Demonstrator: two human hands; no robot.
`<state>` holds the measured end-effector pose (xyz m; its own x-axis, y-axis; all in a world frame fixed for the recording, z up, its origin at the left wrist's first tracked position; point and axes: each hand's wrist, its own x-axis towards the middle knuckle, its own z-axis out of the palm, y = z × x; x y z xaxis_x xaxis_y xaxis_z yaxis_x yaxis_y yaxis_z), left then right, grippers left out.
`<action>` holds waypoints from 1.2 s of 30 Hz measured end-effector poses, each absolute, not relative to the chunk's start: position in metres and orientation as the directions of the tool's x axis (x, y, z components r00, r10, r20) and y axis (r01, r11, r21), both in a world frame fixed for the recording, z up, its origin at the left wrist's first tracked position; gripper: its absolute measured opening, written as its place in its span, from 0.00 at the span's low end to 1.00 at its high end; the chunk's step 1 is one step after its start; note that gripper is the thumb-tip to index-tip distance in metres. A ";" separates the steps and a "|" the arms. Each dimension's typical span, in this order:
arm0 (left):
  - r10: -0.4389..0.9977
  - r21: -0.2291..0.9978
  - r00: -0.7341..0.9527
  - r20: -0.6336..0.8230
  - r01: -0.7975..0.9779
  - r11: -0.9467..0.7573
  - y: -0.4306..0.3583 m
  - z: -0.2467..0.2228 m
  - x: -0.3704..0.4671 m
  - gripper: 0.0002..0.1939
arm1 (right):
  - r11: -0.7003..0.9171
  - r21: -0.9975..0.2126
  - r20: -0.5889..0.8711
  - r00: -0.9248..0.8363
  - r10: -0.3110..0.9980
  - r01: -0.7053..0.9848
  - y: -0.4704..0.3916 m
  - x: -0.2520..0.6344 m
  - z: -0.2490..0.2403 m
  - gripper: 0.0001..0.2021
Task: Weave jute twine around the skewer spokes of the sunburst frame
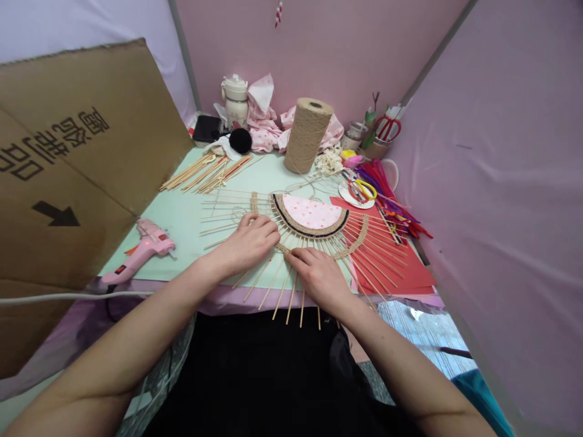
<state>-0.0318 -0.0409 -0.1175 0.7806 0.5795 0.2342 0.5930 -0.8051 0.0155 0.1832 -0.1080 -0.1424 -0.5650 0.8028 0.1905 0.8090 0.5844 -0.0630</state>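
A half-round fan frame of thin wooden sticks [282, 291] lies spread on the table in front of me. At its middle is a half disc of pink dotted cloth [312, 211], edged with twine and a black band. Farther out, a woven twine band [353, 247] crosses the sticks in an arc. My left hand [259, 240] rests on the left sticks, its fingers bent together on the twine band. My right hand [322, 276] pinches the band at the lower middle, close to the left fingertips. Both hands partly cover the weave.
A large twine spool [308, 135] stands behind the fan. Loose sticks [204, 172] lie at the back left, and a pink glue gun [142, 250] is by the cardboard box [82, 158]. On the right are yellow-handled scissors [365, 189], red sheets [410, 273] and colourful pipe cleaners [387, 188].
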 end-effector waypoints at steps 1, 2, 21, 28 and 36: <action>0.570 0.010 0.789 0.230 0.584 -0.812 -0.041 -0.117 -0.031 0.08 | 0.583 -0.066 0.191 -0.563 0.804 0.810 -0.108 0.183 -0.143 0.17; 0.566 0.004 0.793 0.225 0.580 -0.815 -0.042 -0.115 -0.031 0.08 | 0.582 -0.068 0.192 -0.562 0.805 0.810 -0.108 0.184 -0.143 0.17; 0.576 0.009 0.807 0.126 0.580 -0.815 -0.115 -0.099 -0.088 0.10 | 0.592 -0.047 0.180 -0.576 0.797 0.804 -0.107 0.184 -0.144 0.17; 0.663 -0.013 0.742 0.102 0.667 -0.744 -0.139 -0.113 -0.090 0.08 | 0.589 -0.056 0.142 -0.578 0.804 0.806 -0.108 0.186 -0.143 0.19; 0.682 0.093 0.690 0.240 0.683 -0.724 -0.148 -0.119 -0.078 0.11 | 0.593 -0.060 0.156 -0.579 0.801 0.803 -0.109 0.186 -0.145 0.19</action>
